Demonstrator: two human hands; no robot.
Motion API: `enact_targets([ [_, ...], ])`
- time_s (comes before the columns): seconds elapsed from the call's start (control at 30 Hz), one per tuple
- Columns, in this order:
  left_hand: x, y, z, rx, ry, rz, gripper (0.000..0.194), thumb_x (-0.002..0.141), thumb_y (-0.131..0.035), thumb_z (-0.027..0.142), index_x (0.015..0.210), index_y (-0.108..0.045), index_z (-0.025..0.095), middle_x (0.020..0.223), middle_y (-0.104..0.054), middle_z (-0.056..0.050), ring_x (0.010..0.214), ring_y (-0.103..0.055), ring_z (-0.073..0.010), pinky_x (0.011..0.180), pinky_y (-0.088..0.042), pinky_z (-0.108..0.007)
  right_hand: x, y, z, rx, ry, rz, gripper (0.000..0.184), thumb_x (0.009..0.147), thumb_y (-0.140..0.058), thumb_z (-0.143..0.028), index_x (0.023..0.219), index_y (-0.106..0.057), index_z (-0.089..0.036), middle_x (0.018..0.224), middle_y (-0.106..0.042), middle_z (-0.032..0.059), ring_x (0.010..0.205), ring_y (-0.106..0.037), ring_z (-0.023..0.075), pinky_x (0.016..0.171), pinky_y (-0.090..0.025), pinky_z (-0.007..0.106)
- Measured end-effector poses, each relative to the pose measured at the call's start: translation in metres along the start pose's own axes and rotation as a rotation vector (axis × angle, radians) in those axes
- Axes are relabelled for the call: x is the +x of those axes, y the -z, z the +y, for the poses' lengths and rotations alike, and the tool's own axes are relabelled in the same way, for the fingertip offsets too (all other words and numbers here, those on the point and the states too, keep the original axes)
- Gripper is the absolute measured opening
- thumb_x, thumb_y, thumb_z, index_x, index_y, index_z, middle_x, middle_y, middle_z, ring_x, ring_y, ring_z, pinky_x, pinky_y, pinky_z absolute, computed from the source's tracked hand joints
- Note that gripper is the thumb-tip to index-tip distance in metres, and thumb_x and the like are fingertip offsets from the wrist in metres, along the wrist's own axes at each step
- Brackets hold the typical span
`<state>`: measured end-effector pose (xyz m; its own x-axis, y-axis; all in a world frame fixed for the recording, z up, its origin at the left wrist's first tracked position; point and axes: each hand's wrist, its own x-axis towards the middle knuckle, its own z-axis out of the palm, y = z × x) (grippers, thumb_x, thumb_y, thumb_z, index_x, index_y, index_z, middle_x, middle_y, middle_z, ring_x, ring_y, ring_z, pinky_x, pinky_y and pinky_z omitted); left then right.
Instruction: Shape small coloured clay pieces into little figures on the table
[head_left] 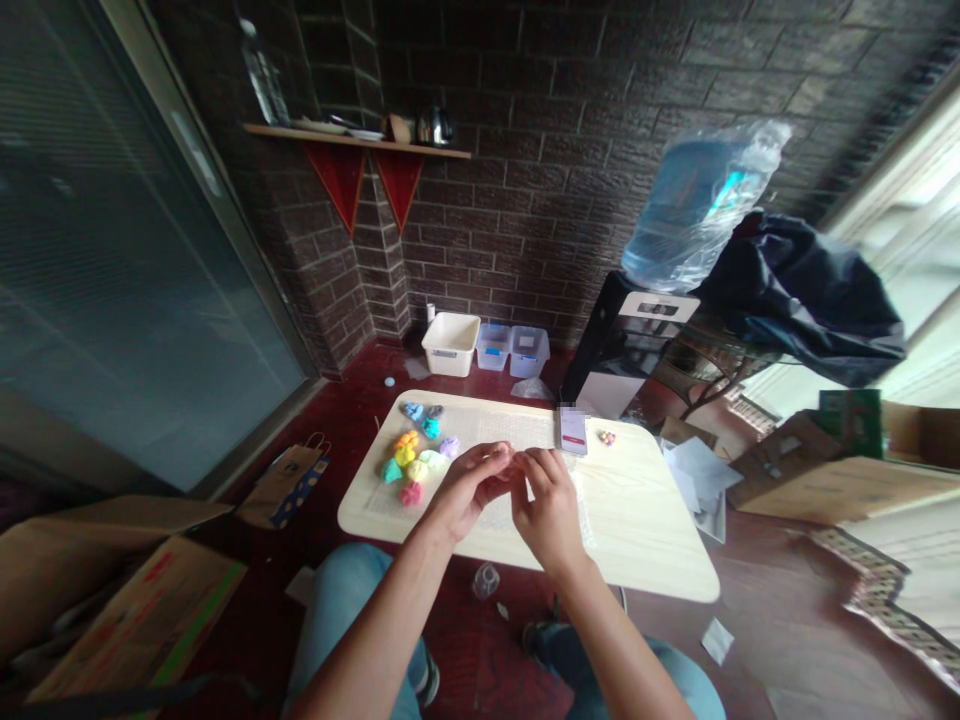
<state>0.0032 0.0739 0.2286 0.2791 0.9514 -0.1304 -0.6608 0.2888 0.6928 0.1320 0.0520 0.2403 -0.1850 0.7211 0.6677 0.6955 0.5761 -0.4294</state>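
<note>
My left hand (474, 487) and my right hand (546, 500) meet above the middle of a low, pale wooden table (641, 520). Fingers of both are curled and pressed together at the tips. Whatever they pinch is too small or too hidden to make out. Left of my hands lie several soft-looking coloured lumps, among them a pink lump (411, 494), a green lump (391, 470) and an orange lump (407, 440). A small multicoloured ball cluster (607, 438) rests on the right part of the table. Beneath my hands is a translucent textured sheet (487, 515).
A phone (572, 430) lies at the table's far edge. Behind stand a white bin (451, 345), two clear bins, and a water dispenser (630, 345). Cardboard boxes (795, 465) flank the right side, with another open box (142, 610) at left. A clear cup (486, 580) is on the floor.
</note>
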Motion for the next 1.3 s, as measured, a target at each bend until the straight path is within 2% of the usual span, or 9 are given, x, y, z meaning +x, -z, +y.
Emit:
enact_targets([
  [0.3,-0.006,-0.016,0.002,-0.089,-0.020,-0.029,0.019,0.075,-0.073,0.024,0.091,-0.070,0.013,0.074,-0.065,0.000,0.072,-0.062,-0.0086,0.075,-0.053,-0.021,0.002,0.012,0.001,0.219,-0.088,0.058,0.016,0.092,-0.047,-0.017,0.099,-0.061,-0.021,0.093,-0.060,0.0064,0.088,-0.056,0.0206,0.076,-0.048,0.036],
  [0.4,-0.008,-0.019,0.005,-0.067,-0.049,-0.012,0.021,0.077,-0.071,0.026,0.093,-0.069,0.012,0.083,-0.069,-0.003,0.078,-0.065,-0.0107,0.075,-0.054,-0.021,0.004,0.017,-0.001,0.295,-0.200,0.034,0.016,0.091,-0.055,-0.026,0.105,-0.061,-0.022,0.097,-0.060,0.0063,0.085,-0.057,0.0187,0.071,-0.050,0.033],
  [0.53,-0.010,-0.020,0.006,-0.001,-0.160,0.021,0.027,0.073,-0.074,0.020,0.098,-0.067,0.016,0.102,-0.070,-0.005,0.091,-0.067,-0.0152,0.079,-0.052,-0.023,0.004,0.021,-0.002,0.475,-0.403,-0.008,0.039,0.082,-0.067,-0.037,0.116,-0.057,-0.021,0.102,-0.062,0.0076,0.089,-0.060,0.0199,0.068,-0.052,0.031],
  [0.6,-0.010,-0.019,0.005,0.035,-0.230,0.013,0.031,0.072,-0.074,0.017,0.102,-0.066,0.019,0.108,-0.069,-0.005,0.097,-0.065,-0.0160,0.086,-0.050,-0.026,0.004,0.022,-0.003,0.553,-0.488,-0.023,0.040,0.080,-0.069,-0.041,0.112,-0.061,-0.020,0.101,-0.064,0.0081,0.091,-0.061,0.0211,0.070,-0.052,0.032],
  [0.7,-0.011,-0.015,0.002,0.092,-0.291,-0.031,0.031,0.072,-0.074,0.016,0.101,-0.066,0.020,0.110,-0.068,-0.005,0.103,-0.062,-0.0170,0.094,-0.044,-0.029,0.005,0.023,-0.003,0.599,-0.550,-0.046,0.038,0.077,-0.071,-0.044,0.105,-0.065,-0.019,0.099,-0.067,0.0086,0.089,-0.063,0.0216,0.073,-0.052,0.033],
  [0.83,-0.013,-0.008,0.003,0.124,-0.275,-0.058,0.031,0.069,-0.077,0.017,0.098,-0.068,0.020,0.112,-0.068,-0.006,0.105,-0.060,-0.0182,0.095,-0.042,-0.030,0.005,0.026,-0.004,0.660,-0.610,-0.099,0.042,0.074,-0.074,-0.043,0.107,-0.066,-0.018,0.099,-0.070,0.0091,0.085,-0.065,0.0213,0.074,-0.052,0.034],
  [0.93,-0.015,-0.008,0.005,0.127,-0.255,-0.047,0.035,0.064,-0.081,0.019,0.096,-0.069,0.019,0.110,-0.069,-0.006,0.102,-0.061,-0.0172,0.093,-0.042,-0.028,0.005,0.027,-0.008,0.713,-0.626,-0.104,0.039,0.074,-0.073,-0.040,0.105,-0.066,-0.017,0.096,-0.071,0.0084,0.082,-0.065,0.0200,0.072,-0.052,0.032],
  [1.1,-0.017,-0.015,0.001,0.060,-0.248,0.000,0.037,0.059,-0.084,0.020,0.093,-0.070,0.020,0.097,-0.068,-0.003,0.096,-0.061,-0.0155,0.092,-0.041,-0.028,0.004,0.025,-0.017,0.722,-0.603,-0.003,0.025,0.077,-0.070,-0.036,0.091,-0.065,-0.017,0.086,-0.070,0.0062,0.076,-0.063,0.0179,0.071,-0.051,0.030],
  [1.3,-0.018,-0.019,-0.003,0.006,-0.225,0.009,0.036,0.058,-0.083,0.016,0.092,-0.070,0.021,0.085,-0.065,0.001,0.085,-0.060,-0.0114,0.089,-0.042,-0.026,0.000,0.022,-0.023,0.571,-0.548,0.067,0.017,0.081,-0.064,-0.032,0.089,-0.065,-0.017,0.080,-0.068,0.0046,0.071,-0.060,0.0163,0.066,-0.047,0.028],
])
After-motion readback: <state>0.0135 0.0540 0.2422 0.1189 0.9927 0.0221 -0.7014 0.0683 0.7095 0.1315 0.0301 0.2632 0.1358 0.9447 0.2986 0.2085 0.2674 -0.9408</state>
